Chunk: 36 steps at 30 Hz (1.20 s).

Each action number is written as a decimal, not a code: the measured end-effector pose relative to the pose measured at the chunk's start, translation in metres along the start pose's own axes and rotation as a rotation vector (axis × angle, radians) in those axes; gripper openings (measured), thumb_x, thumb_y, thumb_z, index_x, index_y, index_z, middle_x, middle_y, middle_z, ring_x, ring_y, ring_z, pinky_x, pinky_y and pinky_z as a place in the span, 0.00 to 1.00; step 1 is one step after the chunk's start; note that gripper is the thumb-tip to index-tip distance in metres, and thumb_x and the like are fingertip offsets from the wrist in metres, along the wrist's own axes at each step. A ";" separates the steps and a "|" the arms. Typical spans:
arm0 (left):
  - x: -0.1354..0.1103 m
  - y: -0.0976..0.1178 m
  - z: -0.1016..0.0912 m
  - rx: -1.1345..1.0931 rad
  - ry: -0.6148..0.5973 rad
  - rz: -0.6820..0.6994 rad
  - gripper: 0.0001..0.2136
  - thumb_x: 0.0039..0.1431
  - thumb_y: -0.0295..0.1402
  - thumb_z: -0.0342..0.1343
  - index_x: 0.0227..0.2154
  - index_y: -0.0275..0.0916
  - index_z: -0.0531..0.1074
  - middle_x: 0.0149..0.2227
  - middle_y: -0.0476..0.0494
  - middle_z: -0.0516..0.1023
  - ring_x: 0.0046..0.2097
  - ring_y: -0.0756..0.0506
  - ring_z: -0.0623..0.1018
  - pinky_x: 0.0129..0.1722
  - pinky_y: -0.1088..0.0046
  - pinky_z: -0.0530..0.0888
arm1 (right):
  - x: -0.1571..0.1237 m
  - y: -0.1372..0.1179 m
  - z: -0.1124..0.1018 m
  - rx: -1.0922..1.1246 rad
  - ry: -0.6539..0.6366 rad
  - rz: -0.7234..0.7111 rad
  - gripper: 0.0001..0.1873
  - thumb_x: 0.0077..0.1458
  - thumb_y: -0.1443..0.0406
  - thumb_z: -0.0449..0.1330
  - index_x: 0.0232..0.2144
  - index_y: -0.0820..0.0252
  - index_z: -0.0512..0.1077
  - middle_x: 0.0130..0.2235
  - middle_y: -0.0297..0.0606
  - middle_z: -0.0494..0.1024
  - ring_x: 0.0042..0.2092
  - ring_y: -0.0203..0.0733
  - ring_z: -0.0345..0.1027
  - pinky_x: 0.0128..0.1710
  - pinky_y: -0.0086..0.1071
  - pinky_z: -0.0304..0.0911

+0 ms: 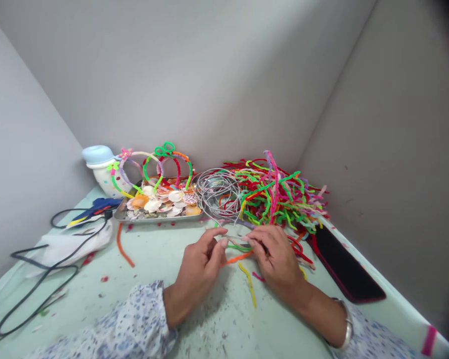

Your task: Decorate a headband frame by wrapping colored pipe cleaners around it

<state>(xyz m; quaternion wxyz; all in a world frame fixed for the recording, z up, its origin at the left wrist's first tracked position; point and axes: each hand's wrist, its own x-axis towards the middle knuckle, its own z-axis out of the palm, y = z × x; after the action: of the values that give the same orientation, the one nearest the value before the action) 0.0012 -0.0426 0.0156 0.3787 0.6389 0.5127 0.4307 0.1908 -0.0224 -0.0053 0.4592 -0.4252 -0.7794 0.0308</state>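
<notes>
My left hand (204, 264) is over the middle of the table, its thumb and index fingertips a little apart and the other fingers curled. Just right of those tips a thin pale strand (233, 239) runs toward my right hand (276, 257). The thumb and fingers of my right hand are pinched together on this strand; its kind is too small to tell. Beneath and between both hands lie a green pipe cleaner (239, 247) and an orange pipe cleaner (239, 258). A short yellow piece of pipe cleaner (249, 285) rests nearer to me.
Behind the hands stand a metal tray (160, 219) of seashells (153, 205), decorated headbands (167, 158), a coil of grey wire (217, 194) and a pipe cleaner heap (280, 192). Left are a white bottle (107, 174), a blue glue gun (97, 207) and a black cable (37, 264). A black phone-like slab (346, 264) lies right.
</notes>
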 end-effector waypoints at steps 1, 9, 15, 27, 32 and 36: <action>-0.001 0.001 -0.002 0.015 0.054 0.032 0.15 0.63 0.40 0.48 0.47 0.38 0.67 0.21 0.54 0.67 0.22 0.51 0.66 0.23 0.77 0.63 | 0.000 0.000 0.000 0.019 0.025 0.020 0.06 0.60 0.69 0.54 0.38 0.57 0.71 0.38 0.40 0.72 0.42 0.45 0.64 0.42 0.42 0.61; 0.013 -0.009 -0.011 -0.101 0.142 0.023 0.15 0.61 0.36 0.50 0.50 0.39 0.66 0.28 0.52 0.67 0.28 0.50 0.67 0.29 0.76 0.65 | -0.003 0.000 0.000 0.139 0.071 0.099 0.07 0.62 0.68 0.51 0.39 0.56 0.68 0.38 0.40 0.72 0.41 0.45 0.65 0.41 0.40 0.62; 0.006 -0.010 -0.010 -0.089 0.067 0.099 0.13 0.61 0.32 0.49 0.46 0.39 0.71 0.38 0.45 0.74 0.33 0.49 0.70 0.33 0.75 0.68 | -0.004 -0.005 -0.009 0.199 0.032 -0.034 0.06 0.57 0.69 0.52 0.36 0.57 0.68 0.36 0.41 0.71 0.40 0.46 0.66 0.41 0.42 0.63; -0.017 -0.008 -0.015 -0.167 0.041 0.166 0.10 0.64 0.35 0.46 0.43 0.39 0.68 0.25 0.50 0.70 0.26 0.50 0.69 0.28 0.76 0.67 | -0.004 0.001 -0.008 0.245 0.133 -0.064 0.07 0.51 0.73 0.53 0.33 0.56 0.65 0.35 0.40 0.67 0.41 0.47 0.64 0.40 0.44 0.62; 0.003 -0.016 -0.010 -0.232 0.073 -0.078 0.11 0.61 0.41 0.50 0.37 0.38 0.67 0.22 0.53 0.67 0.22 0.52 0.66 0.22 0.79 0.63 | -0.007 0.011 -0.004 0.406 0.133 0.091 0.03 0.55 0.69 0.51 0.32 0.57 0.64 0.36 0.40 0.67 0.40 0.45 0.64 0.38 0.41 0.64; 0.009 -0.018 -0.009 -0.326 -0.039 -0.203 0.17 0.60 0.47 0.48 0.28 0.37 0.66 0.18 0.53 0.68 0.17 0.54 0.64 0.16 0.80 0.57 | -0.009 0.010 -0.004 0.426 0.064 0.024 0.03 0.54 0.69 0.52 0.32 0.57 0.64 0.35 0.40 0.68 0.38 0.45 0.64 0.37 0.41 0.64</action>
<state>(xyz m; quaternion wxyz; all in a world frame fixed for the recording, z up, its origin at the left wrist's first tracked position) -0.0121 -0.0297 0.0032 0.5283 0.5225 0.4906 0.4552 0.2018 -0.0233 -0.0132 0.5628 -0.3284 -0.7353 0.1865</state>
